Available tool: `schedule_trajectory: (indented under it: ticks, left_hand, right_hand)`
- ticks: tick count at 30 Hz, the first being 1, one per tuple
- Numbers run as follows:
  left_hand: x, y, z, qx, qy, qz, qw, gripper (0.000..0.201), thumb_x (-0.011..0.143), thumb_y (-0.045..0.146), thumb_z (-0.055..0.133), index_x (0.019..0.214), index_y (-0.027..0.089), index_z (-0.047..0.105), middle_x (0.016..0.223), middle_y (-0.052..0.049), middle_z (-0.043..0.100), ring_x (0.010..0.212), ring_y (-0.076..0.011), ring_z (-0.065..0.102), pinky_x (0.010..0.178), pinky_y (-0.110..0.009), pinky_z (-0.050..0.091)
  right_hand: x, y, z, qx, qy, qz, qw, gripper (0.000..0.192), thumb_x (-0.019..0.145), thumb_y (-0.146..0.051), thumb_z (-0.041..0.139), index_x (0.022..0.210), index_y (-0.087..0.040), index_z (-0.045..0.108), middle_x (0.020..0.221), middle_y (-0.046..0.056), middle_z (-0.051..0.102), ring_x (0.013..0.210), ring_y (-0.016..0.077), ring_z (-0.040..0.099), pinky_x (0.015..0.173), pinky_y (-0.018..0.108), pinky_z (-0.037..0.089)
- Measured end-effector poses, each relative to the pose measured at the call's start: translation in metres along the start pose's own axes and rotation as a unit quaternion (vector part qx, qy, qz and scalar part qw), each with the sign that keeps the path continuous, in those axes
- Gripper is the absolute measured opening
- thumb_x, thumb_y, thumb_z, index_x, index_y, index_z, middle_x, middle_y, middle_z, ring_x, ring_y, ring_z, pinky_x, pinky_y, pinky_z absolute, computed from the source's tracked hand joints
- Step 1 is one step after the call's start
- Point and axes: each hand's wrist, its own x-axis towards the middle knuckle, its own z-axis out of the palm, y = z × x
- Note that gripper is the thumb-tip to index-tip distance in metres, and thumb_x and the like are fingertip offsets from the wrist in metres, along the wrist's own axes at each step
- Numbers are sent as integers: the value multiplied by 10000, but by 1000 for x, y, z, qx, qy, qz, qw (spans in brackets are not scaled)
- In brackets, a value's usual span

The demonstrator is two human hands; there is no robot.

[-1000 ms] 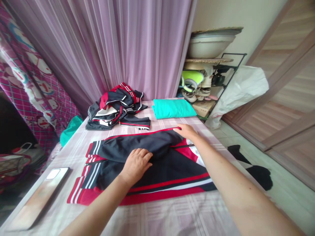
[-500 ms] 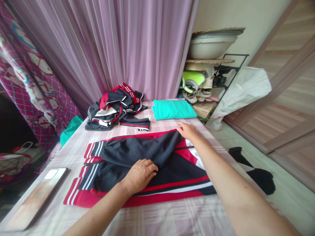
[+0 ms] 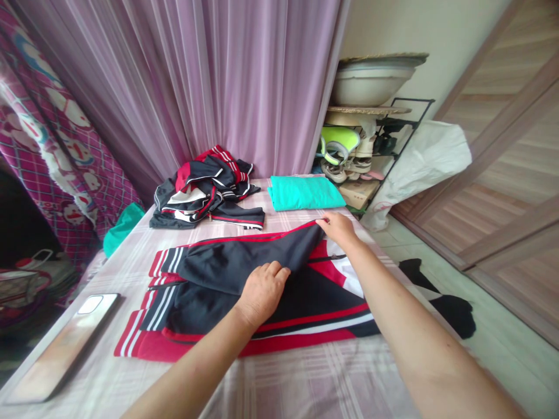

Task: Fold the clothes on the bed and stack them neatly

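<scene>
A navy track jacket (image 3: 227,262) with red and white panels lies folded in front of me, its striped cuffs and hem toward the left. My right hand (image 3: 336,228) pinches the upper right corner of the folded-over sleeve and lifts it slightly. On the lower edge of the same sleeve is my left hand (image 3: 264,291), its fingers curled over the fabric; the fingertips are partly hidden. Beyond the jacket sit a crumpled heap of similar dark clothes (image 3: 205,189) and a folded turquoise cloth (image 3: 305,193).
A phone (image 3: 65,349) rests at the left on the checked table cover (image 3: 314,378). Purple curtains (image 3: 244,87) hang behind. To the right stand a rack with shoes (image 3: 360,166) and a basin (image 3: 373,81), a white bag (image 3: 419,169), and black items on the floor (image 3: 454,314).
My left hand has slid right and away from me along the sleeve. The right hand has raised the sleeve's corner a little, pulling the fabric tauter.
</scene>
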Motion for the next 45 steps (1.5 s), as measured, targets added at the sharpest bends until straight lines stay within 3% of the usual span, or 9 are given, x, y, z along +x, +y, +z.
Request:
schedule_trajectory:
  ticks: [9,12,17,22,28,31,34,38,45]
  left_hand:
    - [-4,13,6,-95,-33,43,994,362,970,438,436,1167,241,667,1001,-74,688,904,-204,655,826,-343,528]
    - [1,-19,-4,-72,22,14,997,416,979,458,401,1230,238,650,1155,-94,685,1051,-235,635,959,-397,491]
    - [0,-86,9,32,21,-110,993,585,936,558,439,1444,271,482,1566,-134,380,1454,-363,292,1153,-656,183]
    - [-8,-103,26,31,-53,-171,983,620,951,582,364,1489,278,406,1612,-113,291,1484,-356,225,1131,-691,170]
    - [-7,-144,-13,74,-14,-191,979,504,978,424,352,1413,215,496,1459,-136,522,1351,-298,460,1062,-480,398]
    - [-15,-178,-25,107,-59,-242,963,497,951,462,393,1355,214,542,1336,-138,620,1237,-311,562,1017,-471,423]
    - [-24,-193,-21,89,-99,-249,959,490,948,496,358,1277,216,590,1261,-125,656,1156,-299,614,951,-429,467]
    - [-36,-194,-1,72,-20,-260,963,481,948,494,349,1214,191,612,1244,-130,651,1158,-293,605,952,-409,470]
    - [-43,-201,15,51,50,-247,966,455,945,492,371,1191,196,614,1206,-114,667,1137,-283,611,949,-407,474]
  right_hand:
    - [-29,2,5,34,62,5,997,371,841,-122,463,1131,-188,685,1175,119,680,1125,262,581,977,341,429]
    - [-53,-37,4,83,97,-102,987,407,948,-215,362,1235,-172,647,1245,131,661,1183,259,561,1049,380,402]
    - [-85,-77,29,76,-72,-313,944,457,984,-381,407,1412,-280,527,1496,52,491,1391,229,411,1183,449,253]
    - [-76,-39,53,4,-124,-187,975,514,992,-417,387,1474,-249,448,1563,93,385,1448,242,327,1187,502,219]
    - [-74,-16,56,30,59,-188,980,403,975,-311,406,1271,-189,650,1355,114,620,1273,251,529,1104,444,356]
    - [-56,-15,36,4,100,-135,986,389,955,-277,419,1240,-181,666,1298,119,654,1193,273,560,1032,436,399]
    - [-19,-16,12,-64,-6,-76,995,434,941,-284,424,1318,-185,616,1360,128,608,1223,292,528,1013,425,397]
    - [25,-18,2,-99,-186,-90,973,449,838,-276,566,1276,-241,660,1320,86,646,1162,263,588,927,334,444]
    - [44,1,-3,-125,-252,-97,955,306,792,-273,567,1028,-234,756,1101,69,736,958,232,658,737,279,450]
